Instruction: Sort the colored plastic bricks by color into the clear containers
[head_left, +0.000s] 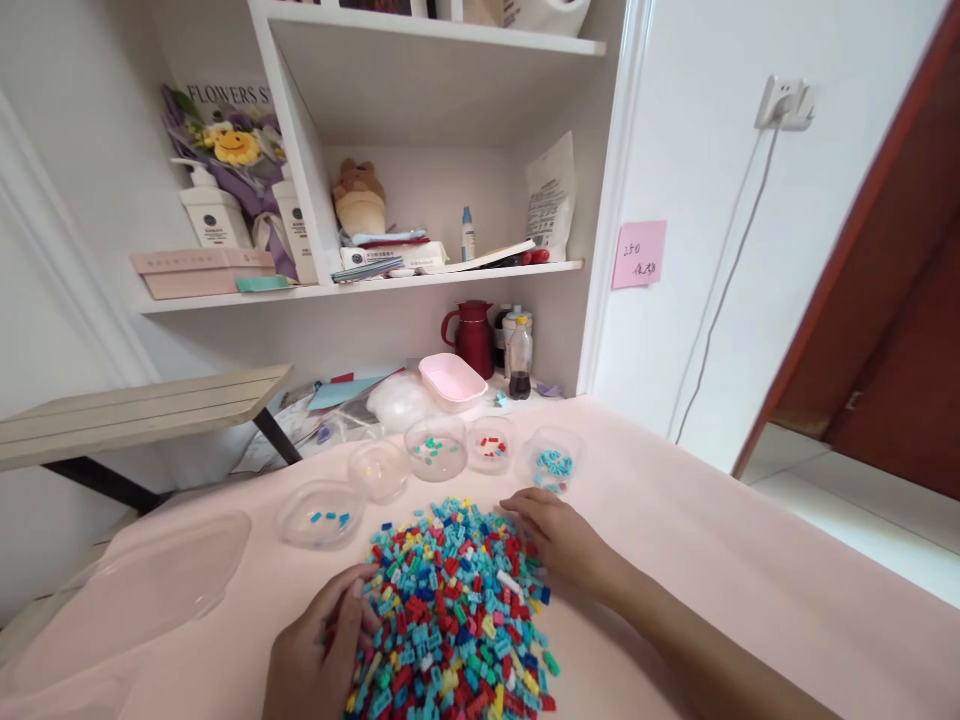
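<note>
A heap of small toy building bricks (450, 610), mostly light blue, red, yellow and green, lies on the pink tabletop. At its left edge my left hand (319, 640) has its fingers curled; a bit of red brick shows between thumb and palm, the rest hidden. My right hand (555, 530) rests over the heap's upper right edge, fingers stretched forward, its thumb out of sight. Beyond the heap stand clear bowls: one with blue bricks (321, 517), one with yellow (377, 470), one with green (436, 448), one with red (491, 444) and one with light blue (553, 460).
A large clear lid or tray (150, 590) lies at the left, near a wooden bench (142, 410). Behind the bowls are a pink basin (452, 380), a red jug (472, 338) and a bottle of dark liquid (520, 360). White shelves (442, 280) rise above.
</note>
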